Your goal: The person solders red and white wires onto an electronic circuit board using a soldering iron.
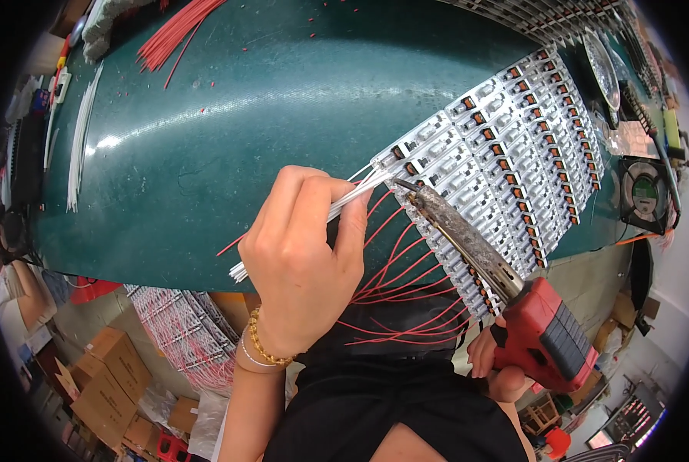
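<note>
In the middle of the frame, the left hand (294, 250) of the person is grasping a thin bundle of straight white wires (358, 194) between thumb and fingers. The front ends of this bundle are at the upper left corner of a silver-white panel of small repeating circuit pieces (506, 146), which lies at right of centre on the dark green bench (167, 185). The right hand (489, 358), at the lower right, is closed around the handle of a red and black soldering gun (548, 331). Its dark tip points to the upper left, near the ends of the white wires; whether it touches them, one cannot tell. Along the lower left edge of the panel, thin loose red wires (406, 266) hang down toward the person. A thick bunch of cut red wires (177, 35) lies in the upper left of the frame.
</note>
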`<action>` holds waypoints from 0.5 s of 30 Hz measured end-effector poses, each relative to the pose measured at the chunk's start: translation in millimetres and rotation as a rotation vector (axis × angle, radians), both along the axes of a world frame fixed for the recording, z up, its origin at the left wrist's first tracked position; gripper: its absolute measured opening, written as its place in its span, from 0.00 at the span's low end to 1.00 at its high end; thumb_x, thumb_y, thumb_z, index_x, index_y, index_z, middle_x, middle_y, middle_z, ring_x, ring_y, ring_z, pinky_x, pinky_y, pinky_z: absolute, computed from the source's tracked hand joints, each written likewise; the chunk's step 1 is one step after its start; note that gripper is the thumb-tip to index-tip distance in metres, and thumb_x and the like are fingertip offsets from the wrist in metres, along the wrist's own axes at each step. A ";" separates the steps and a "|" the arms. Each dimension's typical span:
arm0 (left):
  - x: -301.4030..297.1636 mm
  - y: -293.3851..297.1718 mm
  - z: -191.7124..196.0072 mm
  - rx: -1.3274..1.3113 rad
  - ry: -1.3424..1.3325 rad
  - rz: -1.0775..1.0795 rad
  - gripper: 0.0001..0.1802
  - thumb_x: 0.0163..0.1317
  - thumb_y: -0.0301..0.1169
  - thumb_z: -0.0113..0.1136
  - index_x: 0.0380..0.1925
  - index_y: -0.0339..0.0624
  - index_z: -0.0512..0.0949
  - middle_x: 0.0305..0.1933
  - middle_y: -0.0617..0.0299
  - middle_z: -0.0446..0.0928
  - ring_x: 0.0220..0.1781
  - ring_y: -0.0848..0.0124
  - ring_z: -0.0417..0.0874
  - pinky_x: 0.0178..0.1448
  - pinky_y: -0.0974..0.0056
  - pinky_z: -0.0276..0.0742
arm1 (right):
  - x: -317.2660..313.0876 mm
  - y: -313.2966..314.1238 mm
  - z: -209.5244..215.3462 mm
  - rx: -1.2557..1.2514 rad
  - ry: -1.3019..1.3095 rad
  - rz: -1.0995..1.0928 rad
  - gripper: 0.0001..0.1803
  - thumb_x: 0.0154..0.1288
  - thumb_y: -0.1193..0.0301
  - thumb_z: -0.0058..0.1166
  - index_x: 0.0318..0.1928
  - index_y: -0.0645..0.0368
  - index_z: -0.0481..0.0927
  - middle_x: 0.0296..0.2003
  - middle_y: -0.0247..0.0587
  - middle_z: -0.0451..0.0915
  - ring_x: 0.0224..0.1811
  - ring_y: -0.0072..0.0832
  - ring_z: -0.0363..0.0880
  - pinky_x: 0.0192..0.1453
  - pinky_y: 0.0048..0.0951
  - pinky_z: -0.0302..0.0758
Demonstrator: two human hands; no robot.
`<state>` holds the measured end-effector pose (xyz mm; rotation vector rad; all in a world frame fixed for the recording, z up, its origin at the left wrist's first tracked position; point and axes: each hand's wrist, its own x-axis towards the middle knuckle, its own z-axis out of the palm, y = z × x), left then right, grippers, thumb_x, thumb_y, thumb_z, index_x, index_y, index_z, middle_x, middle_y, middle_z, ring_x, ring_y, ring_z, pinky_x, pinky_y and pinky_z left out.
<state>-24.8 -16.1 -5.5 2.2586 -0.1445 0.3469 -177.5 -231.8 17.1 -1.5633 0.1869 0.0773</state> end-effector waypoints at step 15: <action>-8.7 1.4 9.4 -0.185 -0.042 0.046 0.05 0.49 0.20 0.66 0.26 0.38 0.79 0.25 0.61 0.77 0.24 0.68 0.75 0.31 0.66 0.66 | 0.6 13.2 10.8 0.042 0.009 -0.171 0.53 0.55 0.32 0.51 0.64 0.66 0.60 0.10 0.25 0.65 0.11 0.20 0.66 0.23 0.24 0.68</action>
